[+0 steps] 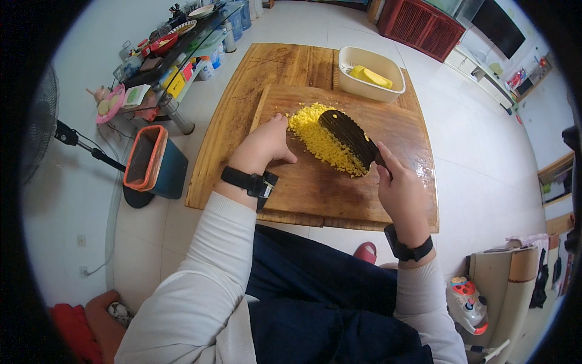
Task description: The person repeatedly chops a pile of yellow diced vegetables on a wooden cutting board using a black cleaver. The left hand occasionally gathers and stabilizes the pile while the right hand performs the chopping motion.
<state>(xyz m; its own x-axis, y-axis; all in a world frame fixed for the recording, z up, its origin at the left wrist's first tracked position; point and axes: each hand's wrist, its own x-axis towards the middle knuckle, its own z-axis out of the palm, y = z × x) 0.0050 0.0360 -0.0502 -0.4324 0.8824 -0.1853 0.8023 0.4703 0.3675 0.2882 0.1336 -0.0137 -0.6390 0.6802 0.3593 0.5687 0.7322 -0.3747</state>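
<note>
My right hand [401,193] grips the handle of a dark-bladed kitchen knife [348,136]. Its broad blade lies slanted over a heap of finely chopped yellow food [318,136], with a few bits stuck on the blade. At the heap's left edge rests my left hand [268,140], fingers apart, thumb pointing toward the heap; it holds nothing. The heap is spread on a wooden cutting board [318,191]. Beyond the board, a cream plastic basket [370,91] contains yellow peeled pieces [370,77]. Part of the heap is hidden under the blade.
The board lies on a wooden table [218,150]. Left of it stand a bin [170,168] with an orange rim, a fan [43,123] and a glass shelf [182,54] crowded with dishes and bottles. A chair [500,282] with a toy is at lower right.
</note>
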